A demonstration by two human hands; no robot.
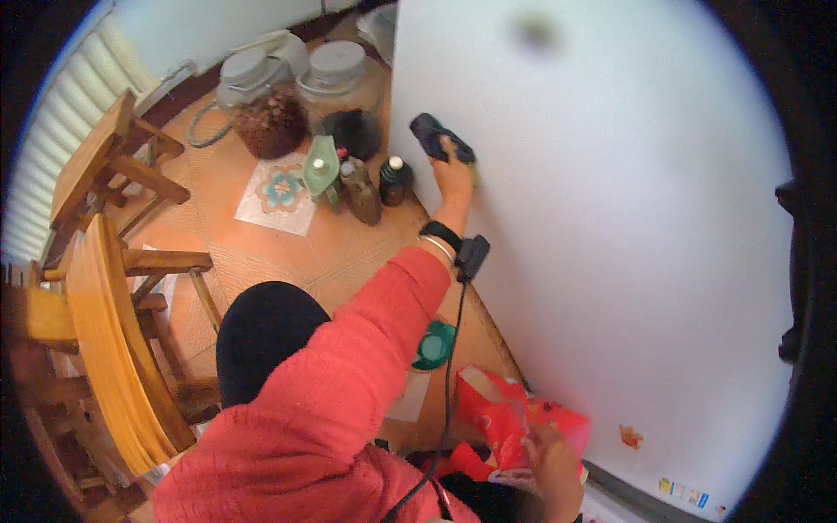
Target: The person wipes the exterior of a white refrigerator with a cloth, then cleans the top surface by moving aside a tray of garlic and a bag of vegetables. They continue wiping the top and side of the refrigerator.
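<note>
My left hand (452,171) is stretched forward, its fingers over a dark, bunched item (442,138), perhaps a cloth, held against a large white upright panel (601,235). A bit of yellow-green shows at the item's edge. A black band and a pale bracelet circle that wrist, beside a small black device with a cable. My right hand (556,464), blurred, is low at the right, by a red patterned bag (494,418); whether its fingers grip the bag I cannot tell. A reddish-brown mark (630,437) and a small colored strip sit low on the panel.
Large lidded jars (265,108) stand on the tiled floor at the back, with a green jug (320,167) and bottles (359,193) before them. A green round item (434,345) lies near the panel's foot. Wooden stools (108,327) stand at the left.
</note>
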